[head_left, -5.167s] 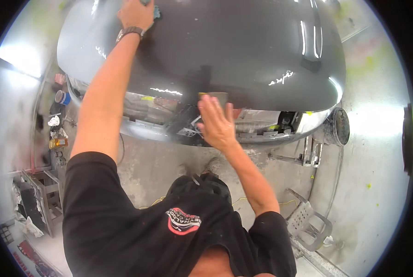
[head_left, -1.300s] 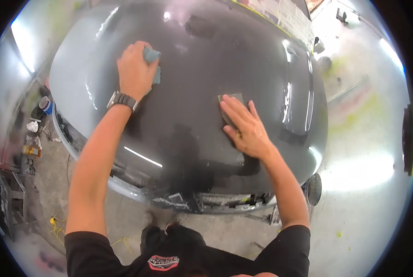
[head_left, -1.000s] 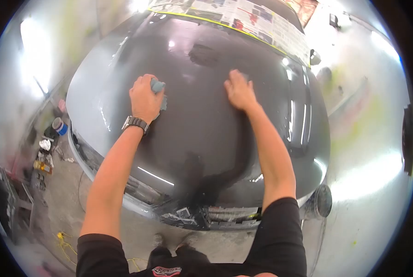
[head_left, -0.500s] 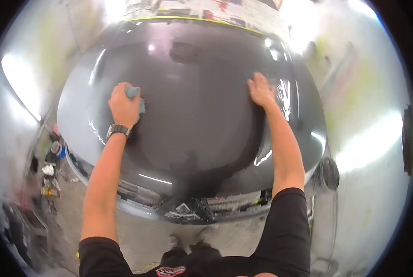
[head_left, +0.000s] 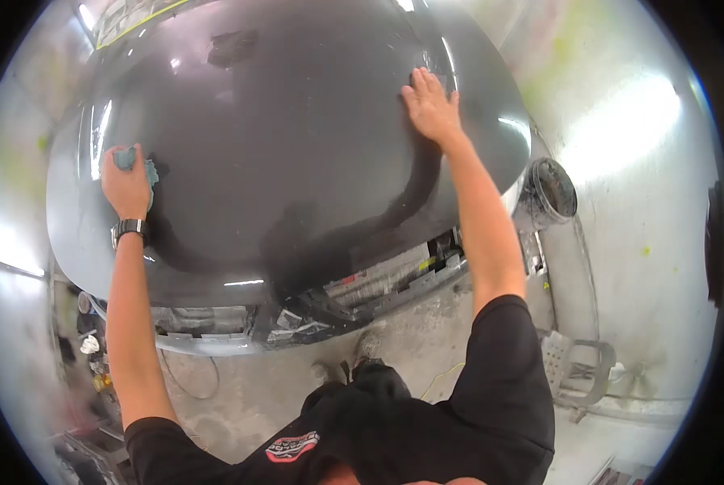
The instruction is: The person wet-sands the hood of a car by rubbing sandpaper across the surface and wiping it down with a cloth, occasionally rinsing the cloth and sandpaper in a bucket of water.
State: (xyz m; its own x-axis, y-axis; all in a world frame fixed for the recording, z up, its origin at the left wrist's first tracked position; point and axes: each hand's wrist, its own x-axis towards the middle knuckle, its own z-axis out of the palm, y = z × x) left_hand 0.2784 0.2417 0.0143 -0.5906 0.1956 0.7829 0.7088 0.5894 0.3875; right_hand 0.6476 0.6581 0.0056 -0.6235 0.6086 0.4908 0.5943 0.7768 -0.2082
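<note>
My left hand (head_left: 127, 184), with a dark watch at its wrist, grips a crumpled blue-green cloth (head_left: 125, 159) against the left part of a glossy dark grey car hood (head_left: 297, 137). Farther right, my right hand (head_left: 432, 105) lies nearly flat on the hood with its fingers a little apart. A flat pad was under that hand in earlier frames; now it is mostly hidden and only a faint edge may show beside the fingers. Both arms are reflected in the shiny surface.
A bucket (head_left: 552, 191) stands by the car's right front corner. Below the hood is the exposed front end (head_left: 370, 283). A grey perforated stand (head_left: 576, 368) is at the lower right, with a hose (head_left: 192, 394) on the floor. Newspaper masking edges the far left.
The view has turned, so the hood sits farther left. My right hand has slid from the hood's front edge up and out to its right part. My left hand still grips the cloth.
</note>
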